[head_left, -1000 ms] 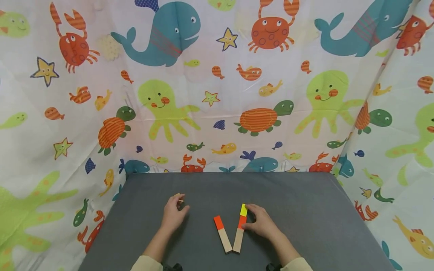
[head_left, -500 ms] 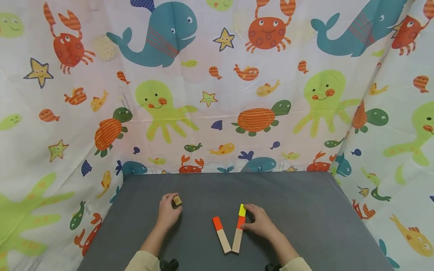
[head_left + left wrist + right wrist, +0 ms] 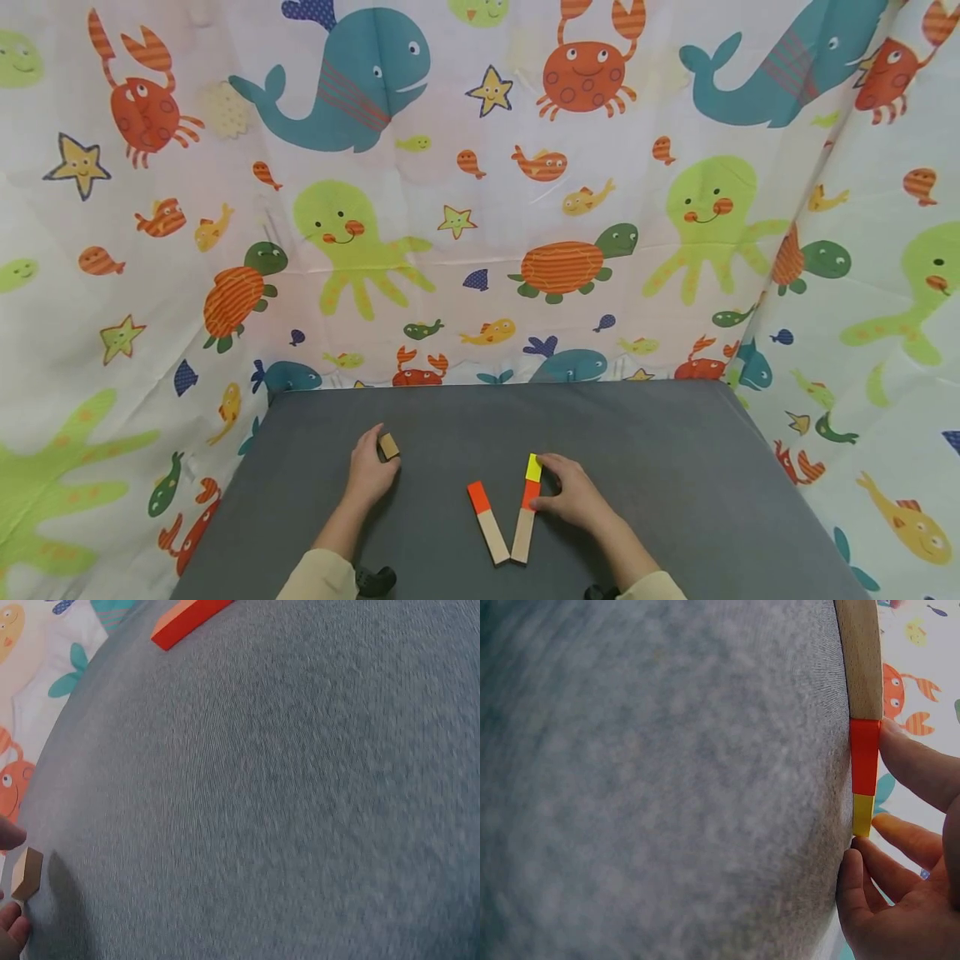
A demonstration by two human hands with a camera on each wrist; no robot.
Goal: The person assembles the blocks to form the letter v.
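Observation:
My left hand [image 3: 371,472] pinches a small plain wooden block [image 3: 388,447] between thumb and fingertips, just above the grey table [image 3: 660,467]. In the left wrist view the block [image 3: 26,874] sits at the far left edge with a fingertip [image 3: 10,928] under it. My right hand [image 3: 573,497] holds the coloured end of a wooden stick with a yellow and red tip [image 3: 528,507]. The fingers [image 3: 911,761] lie along the side of that stick [image 3: 863,712] and one touches its yellow end. A second stick with an orange tip [image 3: 485,520] lies to its left, and the two form a V.
The orange tip [image 3: 190,619] of the second stick shows at the top of the left wrist view. A sea-animal patterned curtain [image 3: 480,208] closes off the back and both sides of the table. Bare grey surface lies between the hands and to the right.
My left hand has shifted a little to the left and turned, so the small block now shows between its fingertips. The right hand and both sticks have stayed put.

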